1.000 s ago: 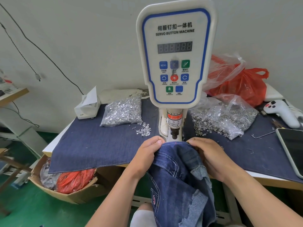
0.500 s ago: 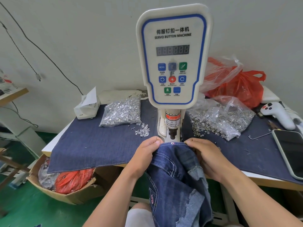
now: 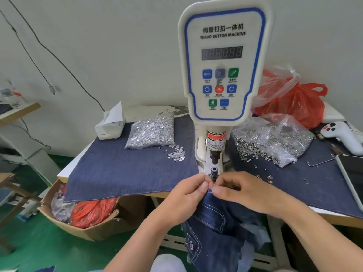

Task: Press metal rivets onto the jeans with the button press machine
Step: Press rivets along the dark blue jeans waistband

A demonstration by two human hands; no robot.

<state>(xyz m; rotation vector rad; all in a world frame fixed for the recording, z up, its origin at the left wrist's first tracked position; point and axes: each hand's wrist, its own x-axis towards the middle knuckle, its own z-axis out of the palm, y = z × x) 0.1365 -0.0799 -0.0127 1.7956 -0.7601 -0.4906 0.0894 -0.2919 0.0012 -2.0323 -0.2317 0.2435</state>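
At six o'clock from the button press machine (image 3: 225, 63), dark, white-stitched, frayed jeans (image 3: 220, 222) are pinched at the top edge by the left hand (image 3: 188, 195) and right hand (image 3: 241, 191).

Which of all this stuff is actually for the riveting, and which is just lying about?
For the job: jeans, press machine, bag of rivets, bag of rings, both hands.
Lying about: phone, white controller, tissue box, red bag.
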